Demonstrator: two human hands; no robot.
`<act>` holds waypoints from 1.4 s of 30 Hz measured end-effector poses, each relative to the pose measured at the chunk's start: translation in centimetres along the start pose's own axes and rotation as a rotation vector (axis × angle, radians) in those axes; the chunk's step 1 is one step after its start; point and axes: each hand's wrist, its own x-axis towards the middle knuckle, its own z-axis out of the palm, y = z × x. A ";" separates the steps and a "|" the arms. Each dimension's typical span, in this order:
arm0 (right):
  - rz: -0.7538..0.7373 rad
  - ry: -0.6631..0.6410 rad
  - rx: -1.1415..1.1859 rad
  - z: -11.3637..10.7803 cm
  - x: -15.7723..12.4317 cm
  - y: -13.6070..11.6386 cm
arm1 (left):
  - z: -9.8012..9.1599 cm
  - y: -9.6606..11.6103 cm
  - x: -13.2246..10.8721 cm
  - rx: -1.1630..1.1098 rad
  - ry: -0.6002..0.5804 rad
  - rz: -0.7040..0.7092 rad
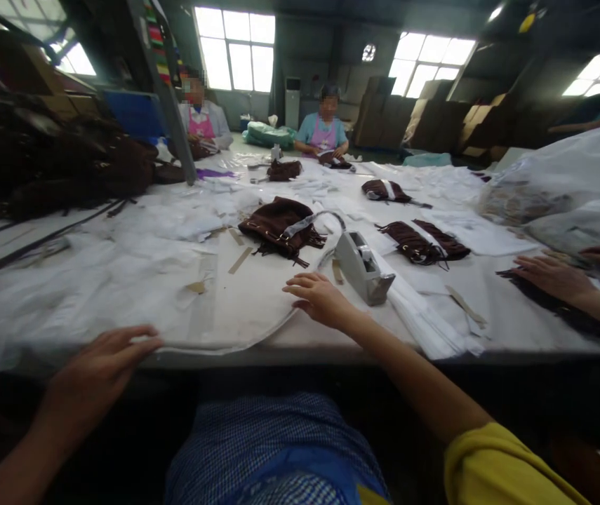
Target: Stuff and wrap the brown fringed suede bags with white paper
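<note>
The long white strip curves sideways from the left hand, which seems to pinch one end, to the right hand (I can't tell if it grips). Ahead of the right hand, the nearer one, sits a brown bag.

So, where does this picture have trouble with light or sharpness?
Head view: the white-framed, many-paned window is washed out by glare; head view: the dark brown, tangled heap at the left sinks into shadow; head view: the bare left hand looks soft and dim; head view: the grey, wedge-shaped tape dispenser is comparatively clear.
</note>
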 end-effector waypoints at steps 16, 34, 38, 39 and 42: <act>0.098 -0.030 0.230 7.3 2.3 -8.1 | 7.8 5.5 10.6 0.017 -0.164 0.046; 0.006 0.074 0.387 7.9 2.1 -6.8 | 8.8 9.2 10.3 -0.291 -0.074 -0.490; 0.015 0.174 0.407 7.6 3.1 -5.3 | 8.5 9.3 10.4 -0.279 -0.106 -0.464; 0.008 0.160 0.371 7.5 3.6 -4.9 | 8.5 9.4 10.5 -0.271 -0.110 -0.464; -0.043 0.081 0.312 7.3 5.4 -4.1 | 8.5 9.9 10.4 -0.258 -0.125 -0.454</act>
